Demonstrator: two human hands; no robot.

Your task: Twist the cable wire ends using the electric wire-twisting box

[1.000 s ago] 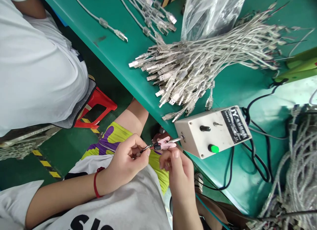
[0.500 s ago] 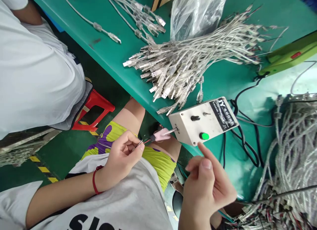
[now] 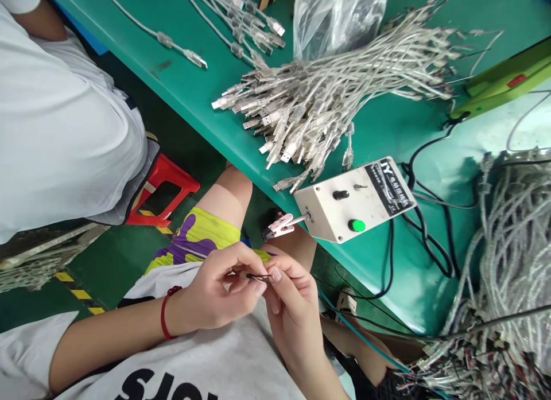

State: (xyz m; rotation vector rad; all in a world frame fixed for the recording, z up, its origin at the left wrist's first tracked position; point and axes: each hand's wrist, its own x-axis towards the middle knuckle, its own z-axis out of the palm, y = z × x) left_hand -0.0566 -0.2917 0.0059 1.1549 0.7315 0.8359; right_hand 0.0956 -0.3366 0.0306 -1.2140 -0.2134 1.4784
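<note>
Over my lap, my left hand [image 3: 226,282] is closed in a pinch on thin cable wires [image 3: 256,277], dark and light strands showing between the fingertips. Meeting it, my right hand [image 3: 293,302] pinches the other end of the same wires, its fingertips touching the left ones. Just beyond the hands, a pink clip [image 3: 282,226] with dark jaws sits on a metal shaft projecting from a white machine box [image 3: 316,216]. Nothing shows in the clip's jaws. The box carries a black knob, a small toggle switch and a green button [image 3: 356,225].
A heap of grey USB cables [image 3: 297,119] lies behind the box, beside a clear plastic bag [image 3: 340,21]. A second cable bundle [image 3: 512,239] is at right, near a green tool [image 3: 508,81]. Black cords [image 3: 430,251] trail from the box. A person in white [image 3: 64,124] sits at left.
My right hand has left the box's button side and come down to the wires at my left hand. The wires are out of the clip, whose shape now shows from another angle.
</note>
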